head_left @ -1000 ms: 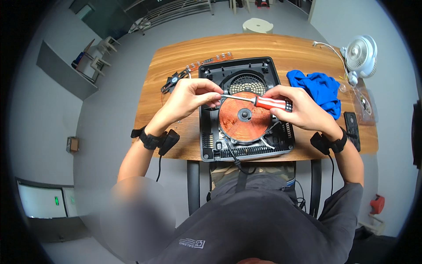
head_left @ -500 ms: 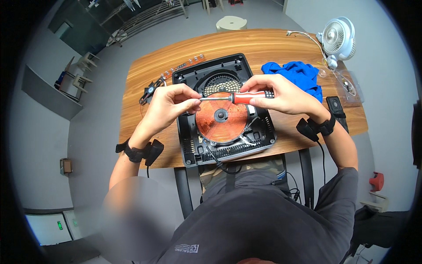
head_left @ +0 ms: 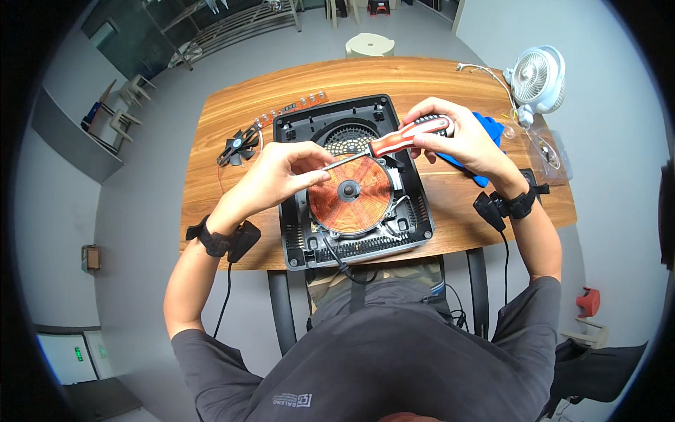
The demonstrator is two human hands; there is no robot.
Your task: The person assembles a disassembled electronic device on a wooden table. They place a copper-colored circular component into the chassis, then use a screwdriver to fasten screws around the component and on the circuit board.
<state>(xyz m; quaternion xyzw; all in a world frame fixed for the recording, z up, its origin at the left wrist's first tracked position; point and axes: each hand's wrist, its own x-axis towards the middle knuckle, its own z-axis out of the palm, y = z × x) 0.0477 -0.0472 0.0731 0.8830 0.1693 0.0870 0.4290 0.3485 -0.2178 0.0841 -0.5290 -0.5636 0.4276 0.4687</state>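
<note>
Between my left hand (head_left: pixel 290 169) and right hand (head_left: pixel 460 141): red-and-white screwdriver (head_left: pixel 383 146), slanted over copper coil (head_left: pixel 336 212) in black housing (head_left: pixel 420 211). Right's fingers closed on the handle; left pinches the shaft near its tip. Blue cloth (head_left: pixel 492 129) partly behind my right hand.

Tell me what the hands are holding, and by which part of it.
A screwdriver: the right hand grips its red-and-white handle, while the left hand holds the metal shaft near its tip.
</note>
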